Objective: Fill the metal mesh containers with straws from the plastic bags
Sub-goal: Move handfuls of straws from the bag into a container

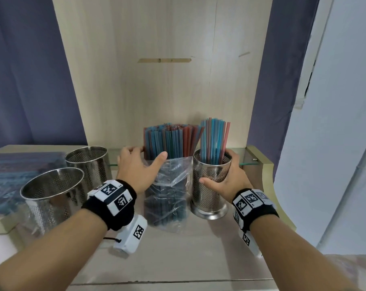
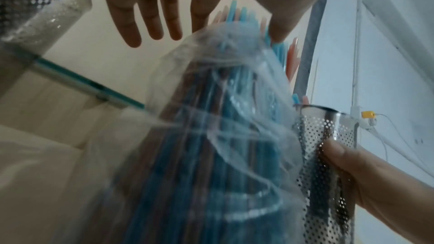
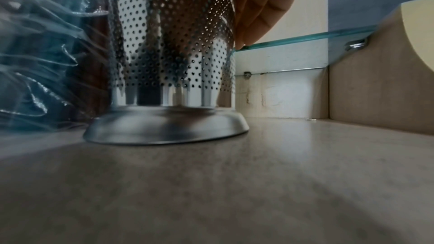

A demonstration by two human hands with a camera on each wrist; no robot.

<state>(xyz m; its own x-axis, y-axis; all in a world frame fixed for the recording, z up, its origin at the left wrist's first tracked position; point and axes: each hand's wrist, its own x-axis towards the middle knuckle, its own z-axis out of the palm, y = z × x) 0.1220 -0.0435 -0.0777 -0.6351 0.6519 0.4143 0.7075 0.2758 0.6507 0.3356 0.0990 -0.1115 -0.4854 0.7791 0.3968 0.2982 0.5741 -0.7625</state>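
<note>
A clear plastic bag (image 1: 167, 196) (image 2: 211, 136) of blue and red straws (image 1: 171, 141) stands upright at the middle of the counter. My left hand (image 1: 144, 162) (image 2: 204, 6) spans its open top with straight fingers, and the thumb touches the front of the straws. Just right of the bag stands a perforated metal container (image 1: 209, 185) (image 2: 328, 136) (image 3: 171, 44) holding a bunch of straws (image 1: 214, 141). My right hand (image 1: 224, 173) grips this container around its upper half, thumb in front and fingers (image 3: 256, 16) behind. Its base sits flat on the counter.
Two empty metal mesh containers (image 1: 87, 162) (image 1: 51, 190) stand at the left. Another bag of straws (image 1: 14, 175) lies flat at the far left. A glass shelf edge (image 1: 249, 163) (image 3: 293, 40) runs behind the containers. A wooden back panel (image 1: 167, 80) closes the rear.
</note>
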